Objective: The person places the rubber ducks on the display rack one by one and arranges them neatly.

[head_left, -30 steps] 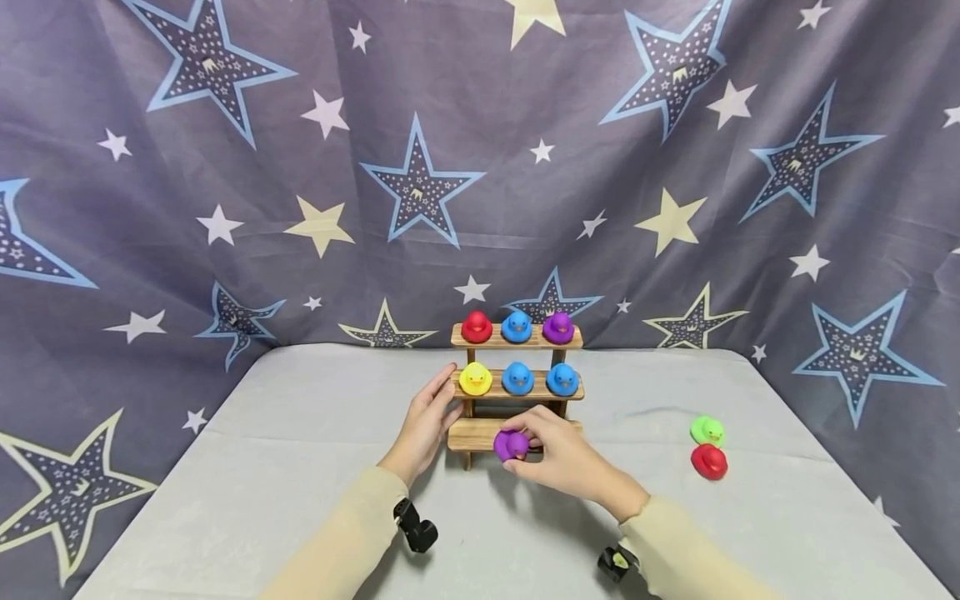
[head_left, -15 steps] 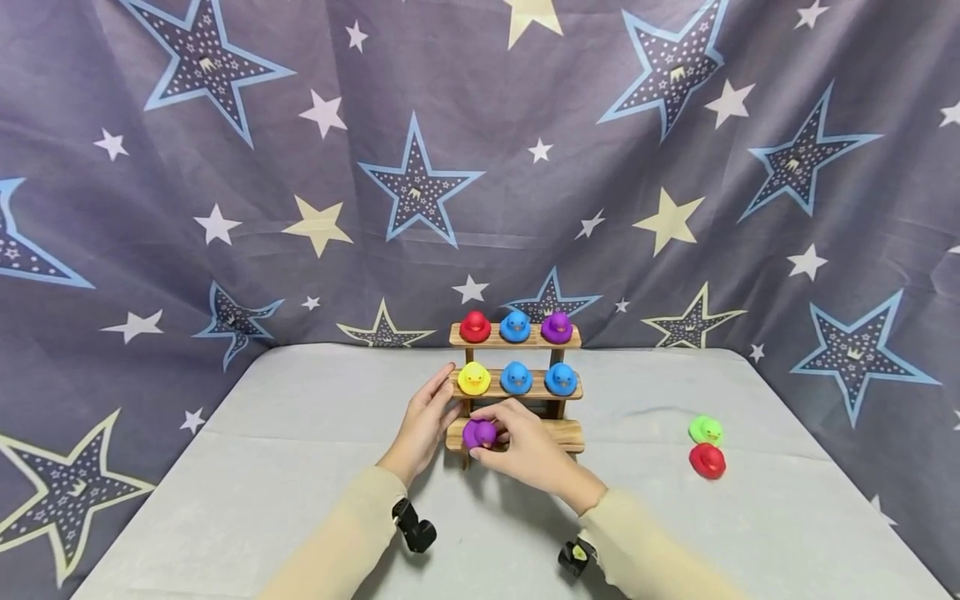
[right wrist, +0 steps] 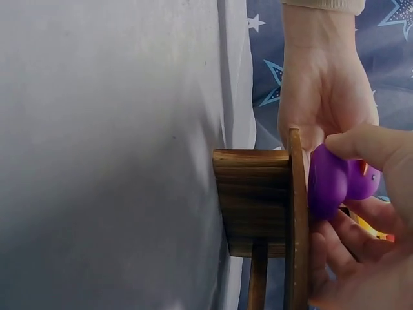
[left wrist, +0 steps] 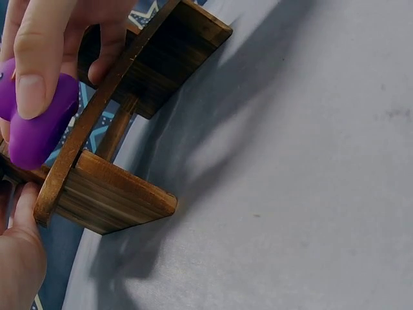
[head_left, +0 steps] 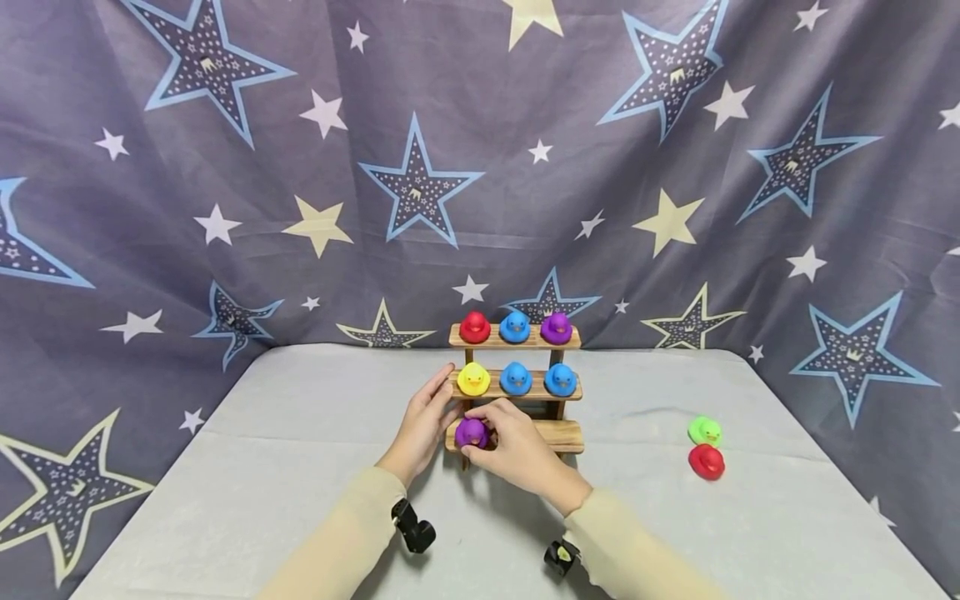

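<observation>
In the head view a purple rubber duck [head_left: 471, 432] sits at the left end of the bottom step of a wooden tiered stand [head_left: 555, 435]. My right hand [head_left: 517, 446] pinches this duck between thumb and fingers. The right wrist view shows the duck's base [right wrist: 322, 187] right at the step's surface. My left hand [head_left: 420, 429] rests against the stand's left side, its fingers straight. A yellow duck [head_left: 474, 379] and two blue ducks, one in the middle [head_left: 516, 378], stand on the middle step. Red [head_left: 475, 327], blue [head_left: 515, 327] and purple [head_left: 557, 328] ducks line the top.
On the grey-covered table [head_left: 300, 492], a green duck [head_left: 705, 431] and a red duck [head_left: 707, 462] lie together to the right. Behind the table hangs a star-patterned cloth [head_left: 525, 233]. Each wrist wears a small black camera, such as the left one [head_left: 412, 527].
My right hand has carried the purple duck leftward, from in front of the bottom step to its left end, and the duck has turned to face forward. The left hand stays at the stand's side.
</observation>
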`<state>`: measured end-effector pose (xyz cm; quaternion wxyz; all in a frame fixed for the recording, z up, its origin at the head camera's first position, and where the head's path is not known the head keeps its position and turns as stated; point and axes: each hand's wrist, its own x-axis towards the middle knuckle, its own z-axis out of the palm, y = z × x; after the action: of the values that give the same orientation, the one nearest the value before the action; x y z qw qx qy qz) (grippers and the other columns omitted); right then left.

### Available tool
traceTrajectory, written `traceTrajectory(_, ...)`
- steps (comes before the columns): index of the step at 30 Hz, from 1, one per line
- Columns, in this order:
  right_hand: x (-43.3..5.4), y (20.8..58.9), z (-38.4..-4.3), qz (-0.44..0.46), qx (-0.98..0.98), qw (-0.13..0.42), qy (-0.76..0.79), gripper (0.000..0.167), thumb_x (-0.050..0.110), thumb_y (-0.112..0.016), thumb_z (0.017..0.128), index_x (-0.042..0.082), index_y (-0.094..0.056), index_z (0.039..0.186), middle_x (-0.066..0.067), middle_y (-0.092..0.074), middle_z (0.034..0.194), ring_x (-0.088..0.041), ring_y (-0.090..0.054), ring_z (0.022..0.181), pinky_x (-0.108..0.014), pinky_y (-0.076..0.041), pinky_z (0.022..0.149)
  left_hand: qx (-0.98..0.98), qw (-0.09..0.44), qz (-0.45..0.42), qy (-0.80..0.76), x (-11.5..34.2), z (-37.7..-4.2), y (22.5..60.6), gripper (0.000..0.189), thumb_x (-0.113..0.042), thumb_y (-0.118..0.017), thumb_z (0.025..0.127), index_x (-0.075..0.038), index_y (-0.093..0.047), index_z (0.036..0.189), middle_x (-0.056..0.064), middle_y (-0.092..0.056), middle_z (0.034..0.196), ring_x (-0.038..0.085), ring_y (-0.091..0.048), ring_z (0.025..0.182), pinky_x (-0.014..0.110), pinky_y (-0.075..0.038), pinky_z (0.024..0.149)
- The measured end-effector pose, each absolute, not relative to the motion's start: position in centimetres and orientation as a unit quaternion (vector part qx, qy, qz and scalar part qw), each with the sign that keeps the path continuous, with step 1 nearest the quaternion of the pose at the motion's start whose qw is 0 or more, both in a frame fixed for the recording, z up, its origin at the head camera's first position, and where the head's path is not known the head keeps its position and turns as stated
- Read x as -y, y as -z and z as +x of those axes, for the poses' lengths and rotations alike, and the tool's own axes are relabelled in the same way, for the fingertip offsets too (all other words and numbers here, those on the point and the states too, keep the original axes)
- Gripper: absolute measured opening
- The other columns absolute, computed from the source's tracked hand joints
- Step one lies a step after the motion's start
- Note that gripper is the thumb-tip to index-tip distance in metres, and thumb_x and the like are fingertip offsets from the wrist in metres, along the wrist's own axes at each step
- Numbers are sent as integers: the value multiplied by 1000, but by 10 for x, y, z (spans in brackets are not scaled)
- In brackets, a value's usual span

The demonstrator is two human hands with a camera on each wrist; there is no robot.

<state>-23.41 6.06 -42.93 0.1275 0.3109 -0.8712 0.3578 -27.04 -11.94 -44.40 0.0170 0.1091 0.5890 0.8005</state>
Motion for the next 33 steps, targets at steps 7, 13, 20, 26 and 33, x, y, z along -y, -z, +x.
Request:
traceTrajectory(7,-57,429,-234,291,882,127,-349,44,25,-83,83,5,-68,120,-3,-62,108,-13,-60,92,-25,-57,79,-588,16,106,-802,120,-270,444,51,-13,-39,110,0,-26,157,20,-21,162,38,-30,144,42,-34,117)
traceTrajectory(13,-55,430,-234,282,886,128,-344,44,25,-84,83,4,-68,119,-3,-62,108,-13,-59,92,-26,-58,80,-587,17,106,-802,119,-270,444,51,-13,-39,110,-1,-26,157,19,-20,163,36,-30,145,41,-34,117)
traceTrajectory(20,-55,430,-234,277,887,125,-347,44,26,-84,83,6,-67,119,-4,-61,108,-14,-60,92,-27,-58,80,-587,14,108,-802,119,-271,444,51,-14,-39,110,-1,-26,157,20,-21,162,37,-31,144,40,-35,117)
traceTrajectory(26,-55,429,-234,274,887,122,-351,44,27,-84,83,7,-67,118,-3,-60,106,-15,-59,91,-28,-57,79,-586,16,107,-803,119,-271,444,51,-14,-39,110,-1,-26,157,20,-22,162,36,-30,144,39,-35,116)
traceTrajectory(33,-55,430,-234,278,885,127,-351,44,26,-84,83,7,-66,118,-2,-59,105,-14,-58,90,-27,-56,78,-590,17,107,-800,120,-272,445,51,-13,-38,110,0,-26,157,20,-21,162,36,-30,145,39,-36,116)
